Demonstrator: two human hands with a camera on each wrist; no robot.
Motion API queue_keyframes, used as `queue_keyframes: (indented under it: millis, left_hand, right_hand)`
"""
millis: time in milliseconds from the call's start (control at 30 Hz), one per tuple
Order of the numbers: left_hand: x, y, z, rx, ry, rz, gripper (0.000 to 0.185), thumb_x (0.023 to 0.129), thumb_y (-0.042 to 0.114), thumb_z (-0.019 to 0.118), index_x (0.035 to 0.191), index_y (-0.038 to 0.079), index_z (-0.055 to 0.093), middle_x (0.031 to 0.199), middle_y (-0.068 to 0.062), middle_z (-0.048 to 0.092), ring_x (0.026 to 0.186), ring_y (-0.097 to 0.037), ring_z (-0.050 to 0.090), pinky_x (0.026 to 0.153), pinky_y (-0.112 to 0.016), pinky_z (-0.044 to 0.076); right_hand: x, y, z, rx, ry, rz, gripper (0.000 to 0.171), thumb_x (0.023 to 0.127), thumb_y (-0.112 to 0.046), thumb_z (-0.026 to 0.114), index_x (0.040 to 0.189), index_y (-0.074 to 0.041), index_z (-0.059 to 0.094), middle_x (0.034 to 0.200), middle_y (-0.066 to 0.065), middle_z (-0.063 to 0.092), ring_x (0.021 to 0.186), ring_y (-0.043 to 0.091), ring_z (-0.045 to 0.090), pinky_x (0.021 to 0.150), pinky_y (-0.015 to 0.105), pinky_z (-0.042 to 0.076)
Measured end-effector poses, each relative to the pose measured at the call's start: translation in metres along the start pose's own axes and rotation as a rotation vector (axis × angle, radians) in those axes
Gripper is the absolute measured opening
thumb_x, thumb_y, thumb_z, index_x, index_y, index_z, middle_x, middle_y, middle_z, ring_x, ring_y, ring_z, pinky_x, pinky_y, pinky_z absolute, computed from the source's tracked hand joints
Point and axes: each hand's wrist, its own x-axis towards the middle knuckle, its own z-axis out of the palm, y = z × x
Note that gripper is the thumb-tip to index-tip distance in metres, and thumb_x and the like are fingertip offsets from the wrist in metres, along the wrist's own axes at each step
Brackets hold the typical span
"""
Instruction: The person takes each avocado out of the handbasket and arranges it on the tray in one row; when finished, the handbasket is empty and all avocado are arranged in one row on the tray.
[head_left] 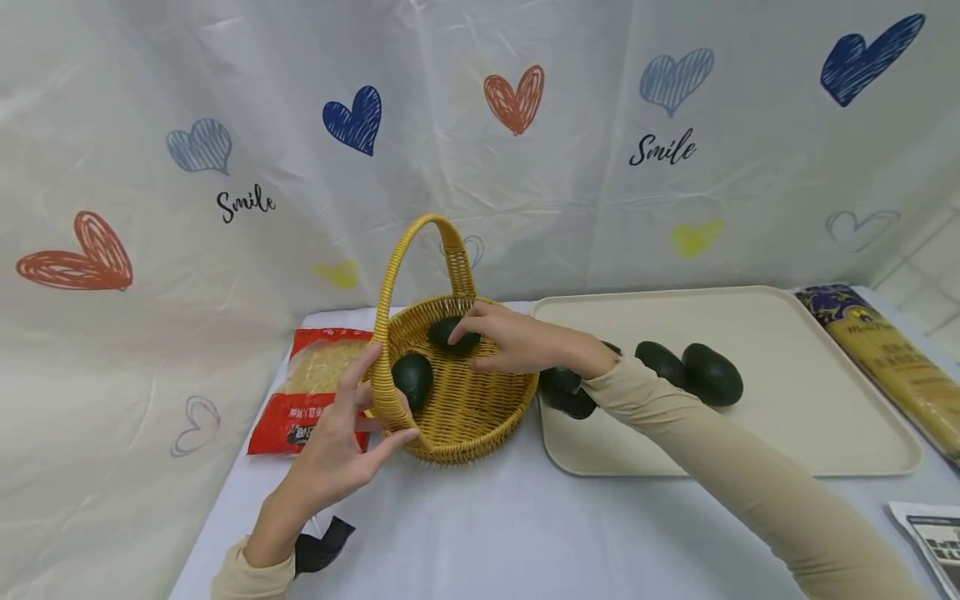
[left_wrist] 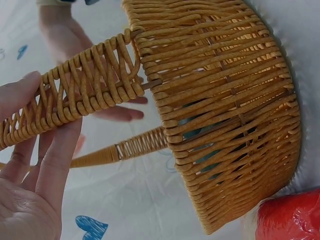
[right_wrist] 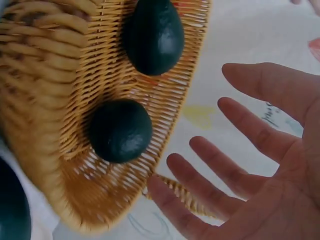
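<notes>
My two bare hands, left hand (head_left: 333, 446), right hand (head_left: 517, 340); long beige sleeves (head_left: 750, 483), black strap (head_left: 322, 542) on left wrist.

The left hand (left_wrist: 30, 185) touches the wicker basket (left_wrist: 225, 110) handle (left_wrist: 75, 90).
</notes>
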Motion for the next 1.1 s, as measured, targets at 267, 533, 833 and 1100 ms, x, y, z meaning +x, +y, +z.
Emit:
queue_keyframes:
  millis: [267, 533, 833, 1100]
  left_hand:
    - [0.001, -0.002, -0.001, -0.002, -0.003, 0.013, 0.118, 0.074, -0.012, 0.088, 0.165, 0.009, 0.016, 0.097, 0.000, 0.068, 0.090, -0.016, 0.070, 0.076, -0.029, 0.064]
    - [0.000, -0.003, 0.000, -0.015, 0.001, 0.006, 0.116, 0.075, -0.011, 0.088, 0.165, 0.009, 0.017, 0.098, -0.001, 0.069, 0.091, -0.017, 0.070, 0.076, -0.030, 0.064]
    - [0.001, -0.003, 0.000, 0.005, 0.001, 0.015, 0.117, 0.075, -0.010, 0.089, 0.165, 0.008, 0.017, 0.099, -0.002, 0.069, 0.091, -0.018, 0.071, 0.076, -0.031, 0.064]
    - [0.000, -0.003, 0.000, 0.018, 0.002, -0.008, 0.118, 0.074, -0.010, 0.089, 0.165, 0.009, 0.016, 0.099, -0.002, 0.069, 0.093, -0.018, 0.071, 0.077, -0.030, 0.064]
  right_hand:
    - [0.049, 0.015, 0.005, -0.039, -0.092, 0.053, 0.041, 0.103, -0.014, 0.068, 0.142, -0.002, 0.061, 0.148, 0.020, 0.047, 0.134, 0.034, 0.052, 0.113, 0.046, 0.045]
    - [0.079, 0.025, 0.016, -0.122, -0.188, 0.104, 0.048, 0.104, -0.013, 0.066, 0.149, -0.001, 0.054, 0.157, 0.020, 0.041, 0.146, 0.034, 0.043, 0.120, 0.045, 0.038]
    - [0.078, 0.028, 0.020, -0.209, -0.232, 0.158, 0.042, 0.104, -0.012, 0.065, 0.145, -0.003, 0.060, 0.147, 0.020, 0.049, 0.136, 0.033, 0.050, 0.114, 0.044, 0.043]
    - [0.071, 0.025, 0.020, -0.178, -0.363, 0.182, 0.048, 0.103, -0.022, 0.069, 0.147, -0.008, 0.058, 0.148, 0.014, 0.055, 0.135, 0.029, 0.052, 0.111, 0.043, 0.045]
